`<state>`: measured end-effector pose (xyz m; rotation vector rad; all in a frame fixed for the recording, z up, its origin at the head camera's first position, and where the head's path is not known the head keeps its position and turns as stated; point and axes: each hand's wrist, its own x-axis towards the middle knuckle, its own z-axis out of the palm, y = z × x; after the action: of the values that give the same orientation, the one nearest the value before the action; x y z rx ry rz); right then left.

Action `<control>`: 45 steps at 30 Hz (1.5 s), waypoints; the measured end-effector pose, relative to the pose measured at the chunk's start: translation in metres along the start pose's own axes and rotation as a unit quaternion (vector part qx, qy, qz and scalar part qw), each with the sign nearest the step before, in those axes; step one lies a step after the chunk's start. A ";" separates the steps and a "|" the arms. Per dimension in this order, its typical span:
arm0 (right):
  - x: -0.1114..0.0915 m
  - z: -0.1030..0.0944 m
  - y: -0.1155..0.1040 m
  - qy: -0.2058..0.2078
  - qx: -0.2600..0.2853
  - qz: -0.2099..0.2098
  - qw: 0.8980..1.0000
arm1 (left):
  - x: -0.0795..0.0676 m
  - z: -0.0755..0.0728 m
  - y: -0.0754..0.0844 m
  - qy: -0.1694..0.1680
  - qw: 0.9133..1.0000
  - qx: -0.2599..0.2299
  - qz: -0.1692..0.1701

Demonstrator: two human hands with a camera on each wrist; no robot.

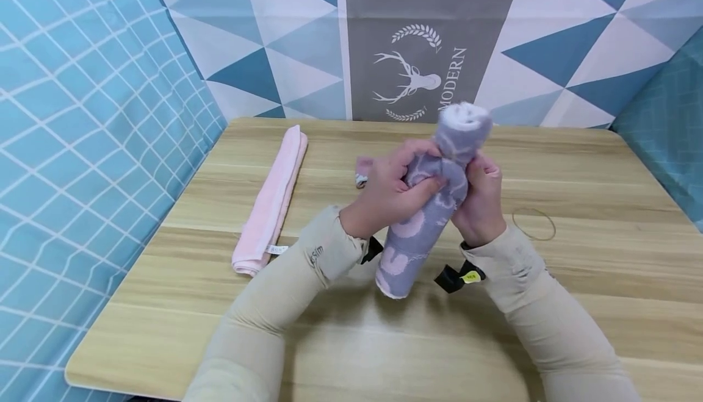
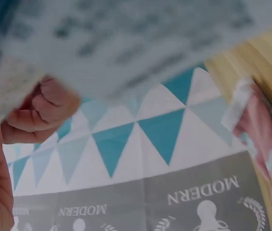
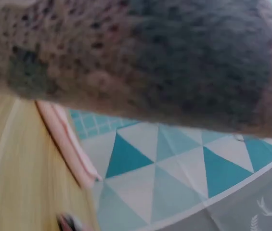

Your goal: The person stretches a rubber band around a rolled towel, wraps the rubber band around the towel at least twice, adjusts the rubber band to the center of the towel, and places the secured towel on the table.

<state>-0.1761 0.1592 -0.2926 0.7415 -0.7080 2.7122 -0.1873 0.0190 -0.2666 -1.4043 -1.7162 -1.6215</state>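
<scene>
Rolled towel (image 1: 409, 249), grey-purple with pale pink patterning and a whitish end: held aloft over the wood-grain table (image 1: 351, 353), tilted, upper end leaning toward the right and the back cloth; pinched in at the upper part, where both hands meet it. Left hand (image 1: 398, 188): fingers curled round the roll, thumb pressed on its near face. Right hand (image 1: 480, 201): clasping the roll's right side, thumb bent near the narrowed part; remaining fingers largely hidden. Folded pink towel (image 1: 271, 207), with white label: lying lengthwise at the table's left. Pink bundle (image 2: 265, 144), patterned, an orange band about it: on the table beyond the left hand, mostly covered by it in the head view. Thin loop (image 1: 534, 224), yellowish: flat on the table, right of the right hand. Back cloth (image 1: 280, 24): blue and white triangles, grey panel lettered MODERN.
</scene>
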 end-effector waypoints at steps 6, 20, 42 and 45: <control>-0.002 0.002 -0.009 -0.050 -0.103 0.067 0.991 | 0.005 0.004 -0.004 0.120 0.988 0.040 -0.092; -0.018 -0.009 -0.004 -0.065 -0.453 0.217 0.862 | -0.002 -0.004 -0.024 0.196 0.976 0.077 -0.056; 0.006 -0.053 -0.026 -0.172 -0.642 0.243 0.706 | -0.017 -0.036 -0.038 0.010 0.991 0.132 0.033; 0.008 -0.056 -0.035 -0.204 -0.638 0.261 0.695 | -0.015 -0.049 -0.035 -0.037 0.987 0.149 0.040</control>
<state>-0.1937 0.2189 -0.3173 0.7290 -2.7584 1.5219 -0.2272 -0.0250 -0.2848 -1.3790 -1.8289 -1.2232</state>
